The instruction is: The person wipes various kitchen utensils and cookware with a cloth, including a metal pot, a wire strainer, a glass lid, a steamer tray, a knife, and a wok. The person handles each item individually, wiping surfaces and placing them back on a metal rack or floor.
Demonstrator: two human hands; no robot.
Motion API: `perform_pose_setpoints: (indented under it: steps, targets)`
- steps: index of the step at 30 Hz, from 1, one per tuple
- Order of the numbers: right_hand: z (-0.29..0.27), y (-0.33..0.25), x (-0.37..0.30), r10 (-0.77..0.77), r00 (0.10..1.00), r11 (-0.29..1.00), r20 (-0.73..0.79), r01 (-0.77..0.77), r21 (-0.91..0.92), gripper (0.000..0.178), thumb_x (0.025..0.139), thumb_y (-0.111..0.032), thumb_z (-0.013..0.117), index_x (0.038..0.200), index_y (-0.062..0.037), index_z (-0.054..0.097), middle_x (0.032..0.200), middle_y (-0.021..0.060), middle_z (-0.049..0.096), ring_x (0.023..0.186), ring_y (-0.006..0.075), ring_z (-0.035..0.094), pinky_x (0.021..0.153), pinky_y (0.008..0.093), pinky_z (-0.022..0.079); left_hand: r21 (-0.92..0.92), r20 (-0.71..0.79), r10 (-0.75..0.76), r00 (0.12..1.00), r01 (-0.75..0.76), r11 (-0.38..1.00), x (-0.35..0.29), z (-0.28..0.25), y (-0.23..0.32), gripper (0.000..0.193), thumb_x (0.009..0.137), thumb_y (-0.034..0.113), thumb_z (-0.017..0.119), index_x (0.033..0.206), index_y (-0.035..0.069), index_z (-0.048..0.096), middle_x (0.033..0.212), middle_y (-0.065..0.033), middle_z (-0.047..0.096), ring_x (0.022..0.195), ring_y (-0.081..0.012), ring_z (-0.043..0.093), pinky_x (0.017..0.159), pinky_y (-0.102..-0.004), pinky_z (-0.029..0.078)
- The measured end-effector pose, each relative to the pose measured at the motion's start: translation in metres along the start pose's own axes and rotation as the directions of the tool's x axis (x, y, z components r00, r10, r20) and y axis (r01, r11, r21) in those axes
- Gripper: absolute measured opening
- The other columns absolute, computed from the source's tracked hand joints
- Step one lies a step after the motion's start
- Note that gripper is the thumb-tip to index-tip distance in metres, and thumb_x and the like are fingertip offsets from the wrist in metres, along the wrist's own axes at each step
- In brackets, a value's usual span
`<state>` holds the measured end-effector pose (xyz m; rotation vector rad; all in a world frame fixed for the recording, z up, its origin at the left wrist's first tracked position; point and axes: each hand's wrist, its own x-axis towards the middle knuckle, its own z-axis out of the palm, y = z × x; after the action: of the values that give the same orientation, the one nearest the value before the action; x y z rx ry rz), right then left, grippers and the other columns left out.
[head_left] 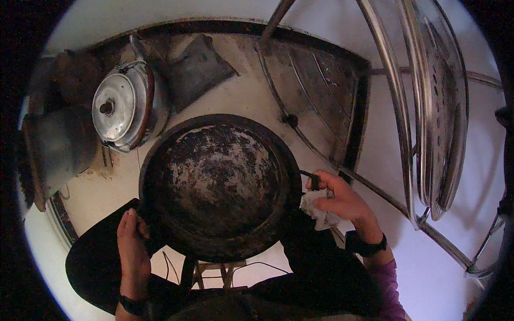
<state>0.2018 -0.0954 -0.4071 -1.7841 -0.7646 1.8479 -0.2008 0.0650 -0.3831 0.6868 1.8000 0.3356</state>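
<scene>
A large round pan (219,184), blackened with pale worn patches across its middle, lies over my lap between my knees. My left hand (132,232) is closed at its left edge, around what looks like a dark side handle, mostly hidden by the fingers. On the other side, the thumb and fingers of my right hand (342,198) close on the pan's right handle (311,180). A crumpled white cloth or paper (319,211) is tucked in that same hand, under the fingers.
A silver kettle (115,107) with a dark lid knob stands beyond the pan at left, near a big metal pot (67,147). A dark flat cloth-like piece (198,72) lies behind. Metal tubing of a rack (396,96) rises at right, holding metal plates (444,117).
</scene>
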Motion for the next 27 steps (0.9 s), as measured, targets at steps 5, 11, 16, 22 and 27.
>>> perform_pose_setpoints:
  steps: [5, 11, 16, 22, 27]
  targets:
    - [0.002, -0.002, 0.001, 0.047, 0.999, 0.995, 0.026, -0.049, 0.086, 0.037, 0.076, -0.001, 0.062, 0.111, -0.0039, 0.053, 0.098, 0.0028, 0.060, 0.095, 0.0121, 0.055, 0.088, 0.0281, 0.042, 0.021, 0.055, -0.025, 0.998, 0.024, 1.000, 0.001, -0.004, 0.000, 0.029, 0.102, 0.026, 0.046, 0.077, 0.012, 0.044, 0.066, 0.0018, 0.038, 0.062, -0.0115, 0.035, 0.061, -0.0273, 0.030]
    - [0.002, 0.005, 0.004, -0.086, 0.996, 0.993, 0.012, 0.086, -0.080, 0.037, 0.076, -0.003, 0.063, 0.112, -0.0035, 0.054, 0.097, 0.0037, 0.060, 0.093, 0.0128, 0.055, 0.088, 0.0285, 0.043, -0.054, 0.038, -0.055, 0.998, 0.057, 0.997, 0.003, -0.002, -0.003, 0.028, 0.101, 0.026, 0.047, 0.077, 0.013, 0.046, 0.067, 0.0021, 0.039, 0.063, -0.0117, 0.037, 0.062, -0.0278, 0.031]
    - [-0.001, 0.010, 0.004, -0.032, 0.999, 0.996, 0.018, 0.033, -0.078, 0.036, 0.076, -0.003, 0.063, 0.110, -0.0032, 0.054, 0.098, 0.0040, 0.059, 0.095, 0.0127, 0.055, 0.088, 0.0288, 0.043, -0.020, 0.037, -0.036, 0.999, 0.037, 0.999, 0.010, -0.006, -0.013, 0.028, 0.101, 0.027, 0.048, 0.076, 0.013, 0.046, 0.066, 0.0022, 0.040, 0.062, -0.0117, 0.037, 0.061, -0.0266, 0.031]
    - [0.001, 0.013, 0.000, -0.006, 1.000, 0.999, -0.019, 0.007, 0.041, 0.035, 0.074, -0.003, 0.063, 0.109, -0.0036, 0.055, 0.099, 0.0030, 0.057, 0.097, 0.0123, 0.054, 0.089, 0.0280, 0.043, 0.099, 0.062, 0.113, 0.992, -0.119, 0.988, 0.008, -0.001, -0.016, 0.029, 0.102, 0.026, 0.046, 0.076, 0.013, 0.045, 0.064, 0.0022, 0.038, 0.061, -0.0110, 0.036, 0.059, -0.0264, 0.031]
    - [-0.008, 0.008, -0.002, -0.061, 0.996, 0.997, -0.061, 0.058, -0.059, 0.038, 0.074, -0.002, 0.064, 0.111, -0.0031, 0.057, 0.099, 0.0022, 0.059, 0.098, 0.0111, 0.053, 0.089, 0.0268, 0.042, -0.048, -0.063, -0.041, 0.997, 0.038, 0.998, -0.008, 0.016, 0.006, 0.030, 0.102, 0.027, 0.044, 0.076, 0.012, 0.044, 0.065, 0.0014, 0.038, 0.061, -0.0116, 0.035, 0.061, -0.0274, 0.031]
